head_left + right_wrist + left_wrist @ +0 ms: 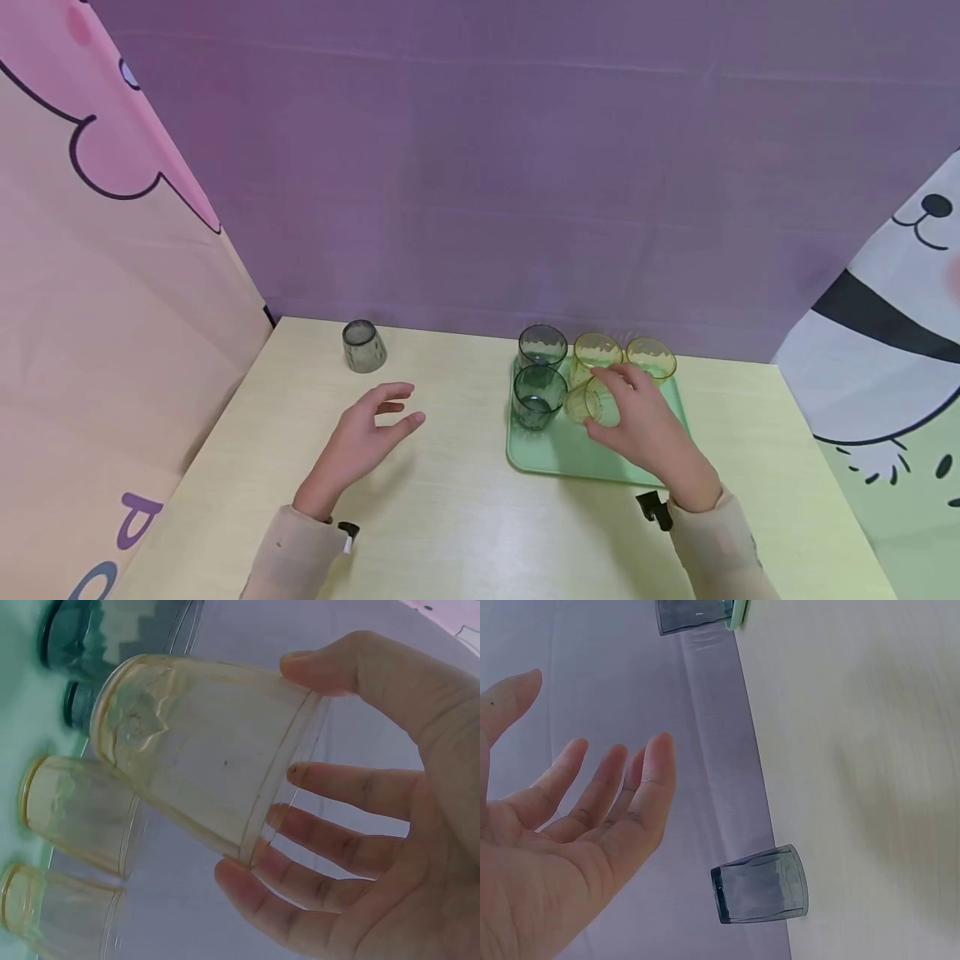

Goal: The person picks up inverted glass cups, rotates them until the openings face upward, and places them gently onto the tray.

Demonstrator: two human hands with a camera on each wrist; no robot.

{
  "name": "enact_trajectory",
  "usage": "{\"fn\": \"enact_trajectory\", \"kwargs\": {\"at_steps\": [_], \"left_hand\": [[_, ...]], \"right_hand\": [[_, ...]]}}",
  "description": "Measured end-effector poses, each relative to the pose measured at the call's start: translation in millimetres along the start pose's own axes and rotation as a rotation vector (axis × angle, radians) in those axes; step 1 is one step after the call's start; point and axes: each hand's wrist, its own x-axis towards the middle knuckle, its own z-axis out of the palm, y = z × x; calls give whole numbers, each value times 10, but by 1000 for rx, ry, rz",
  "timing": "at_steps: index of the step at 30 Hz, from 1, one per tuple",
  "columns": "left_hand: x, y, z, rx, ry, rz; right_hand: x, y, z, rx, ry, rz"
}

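My right hand [637,421] pinches the rim of a clear yellow glass [202,750] between thumb and fingers. In the head view this glass is tilted over the green tray [562,457]. Behind it, two more yellow glasses [651,358] stand upright on the tray. Two dark grey-green glasses [538,400] stand upright along its left side. My left hand [367,439] hovers above the table, fingers loosely bent and apart, holding nothing. Beyond that hand a grey glass [364,347] stands upside down near the table's back edge; it also shows in the left wrist view [761,886].
A pale wooden table [465,517] carries everything. Purple cloth [480,183] hangs along its back edge. Printed cloths with cartoon figures flank it: a pink one [112,292] at left and a white and green one [892,358] at right.
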Motion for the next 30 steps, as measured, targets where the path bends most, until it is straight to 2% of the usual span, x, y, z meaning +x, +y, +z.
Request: {"fn": "enact_trajectory", "kwargs": {"at_steps": [6,17,30], "left_hand": [[-5,7,-9,-1,-3,-3],[-4,-9,-52,18,-5,2],[-1,-27,-65,26,-10,-7]], "right_hand": [[29,102,23,-2,-48,45],[143,258,202,-54,-152,109],[203,374,371,-65,-238,123]]}}
